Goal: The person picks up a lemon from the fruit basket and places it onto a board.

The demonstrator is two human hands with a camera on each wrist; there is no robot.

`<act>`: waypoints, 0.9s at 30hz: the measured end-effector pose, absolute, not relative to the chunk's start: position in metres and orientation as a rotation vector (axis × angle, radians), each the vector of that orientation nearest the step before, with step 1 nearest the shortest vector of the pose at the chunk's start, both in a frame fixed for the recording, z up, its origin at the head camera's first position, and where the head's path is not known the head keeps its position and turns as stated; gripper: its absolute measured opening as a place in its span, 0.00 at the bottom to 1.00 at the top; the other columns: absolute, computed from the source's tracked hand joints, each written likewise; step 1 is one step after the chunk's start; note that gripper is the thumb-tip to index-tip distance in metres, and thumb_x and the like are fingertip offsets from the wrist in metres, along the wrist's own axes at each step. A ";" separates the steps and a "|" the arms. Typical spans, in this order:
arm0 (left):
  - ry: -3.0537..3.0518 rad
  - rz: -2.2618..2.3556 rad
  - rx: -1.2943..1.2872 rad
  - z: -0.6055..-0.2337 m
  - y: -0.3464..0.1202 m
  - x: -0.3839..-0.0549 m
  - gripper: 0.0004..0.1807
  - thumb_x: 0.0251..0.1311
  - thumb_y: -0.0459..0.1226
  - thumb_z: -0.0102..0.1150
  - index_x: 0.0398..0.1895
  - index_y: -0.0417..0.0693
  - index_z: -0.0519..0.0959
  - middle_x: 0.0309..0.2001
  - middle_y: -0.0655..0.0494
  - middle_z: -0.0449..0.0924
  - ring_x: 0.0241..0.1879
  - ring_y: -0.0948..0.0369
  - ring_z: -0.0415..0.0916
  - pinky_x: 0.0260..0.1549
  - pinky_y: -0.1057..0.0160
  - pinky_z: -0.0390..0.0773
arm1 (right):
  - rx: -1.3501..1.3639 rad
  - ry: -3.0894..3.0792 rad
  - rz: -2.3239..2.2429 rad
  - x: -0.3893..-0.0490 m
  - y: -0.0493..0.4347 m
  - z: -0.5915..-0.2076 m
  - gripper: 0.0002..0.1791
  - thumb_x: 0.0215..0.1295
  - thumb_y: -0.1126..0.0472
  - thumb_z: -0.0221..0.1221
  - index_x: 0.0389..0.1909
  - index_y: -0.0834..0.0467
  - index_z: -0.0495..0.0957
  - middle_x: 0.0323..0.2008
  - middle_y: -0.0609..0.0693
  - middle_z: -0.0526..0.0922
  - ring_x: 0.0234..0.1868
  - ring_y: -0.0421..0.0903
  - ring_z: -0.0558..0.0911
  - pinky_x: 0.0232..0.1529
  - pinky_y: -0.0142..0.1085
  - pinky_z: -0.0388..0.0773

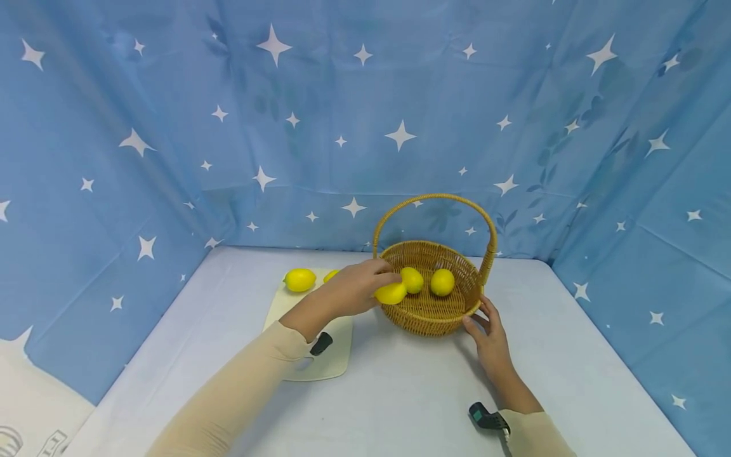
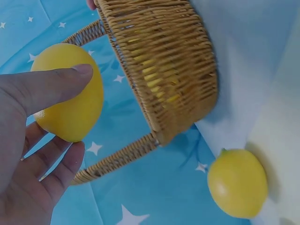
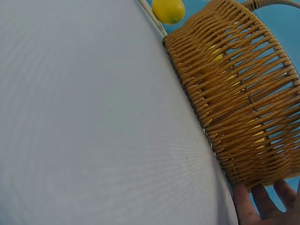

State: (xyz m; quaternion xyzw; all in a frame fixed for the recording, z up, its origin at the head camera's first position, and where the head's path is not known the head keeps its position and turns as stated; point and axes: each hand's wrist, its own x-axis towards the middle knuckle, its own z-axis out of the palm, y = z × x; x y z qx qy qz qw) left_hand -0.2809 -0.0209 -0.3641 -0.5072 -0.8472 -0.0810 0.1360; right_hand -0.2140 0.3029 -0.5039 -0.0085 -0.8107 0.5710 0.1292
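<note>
My left hand [image 1: 355, 287] holds a yellow lemon [image 1: 391, 294] just over the left rim of a round wicker basket [image 1: 425, 325]. In the left wrist view the thumb lies across this lemon and the fingers come round its other side. Two lemons, a left one [image 1: 412, 280] and a right one [image 1: 442, 282], lie inside the basket. At the basket's right side, my right hand [image 1: 492, 343] touches the rim and outer wall with spread, fairly straight fingers [image 3: 265, 201].
A cream cutting board [image 1: 320, 365] lies left of the basket, partly under my left arm. One lemon [image 1: 299, 280] sits at its far end, and another [image 1: 330, 275] is mostly hidden behind the forearm. The basket's tall handle [image 1: 436, 196] arches up. A blue star-patterned curtain [image 1: 320, 82] surrounds the white table [image 1: 400, 393].
</note>
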 end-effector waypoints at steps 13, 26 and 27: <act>-2.489 -0.239 -1.401 -0.381 -0.053 -0.277 0.31 0.49 0.34 0.75 0.59 0.58 0.76 0.51 0.56 0.72 0.46 0.59 0.72 0.41 0.63 0.77 | 0.010 -2.339 1.695 -0.212 0.303 -0.500 0.42 0.72 0.50 0.55 0.78 0.46 0.42 0.73 0.58 0.51 0.69 0.58 0.61 0.61 0.55 0.64; -2.536 -0.276 -1.320 -0.412 -0.076 -0.280 0.30 0.49 0.34 0.75 0.58 0.59 0.77 0.50 0.56 0.73 0.46 0.59 0.72 0.45 0.62 0.76 | -0.016 -2.346 1.685 -0.214 0.303 -0.502 0.42 0.71 0.47 0.56 0.78 0.46 0.43 0.73 0.57 0.52 0.68 0.58 0.61 0.60 0.57 0.64; -2.532 -0.286 -1.322 -0.414 -0.078 -0.280 0.30 0.49 0.34 0.75 0.57 0.58 0.78 0.51 0.56 0.73 0.46 0.59 0.73 0.45 0.62 0.76 | -0.022 -2.347 1.694 -0.215 0.303 -0.502 0.42 0.71 0.49 0.56 0.78 0.47 0.43 0.73 0.57 0.52 0.69 0.59 0.61 0.61 0.58 0.63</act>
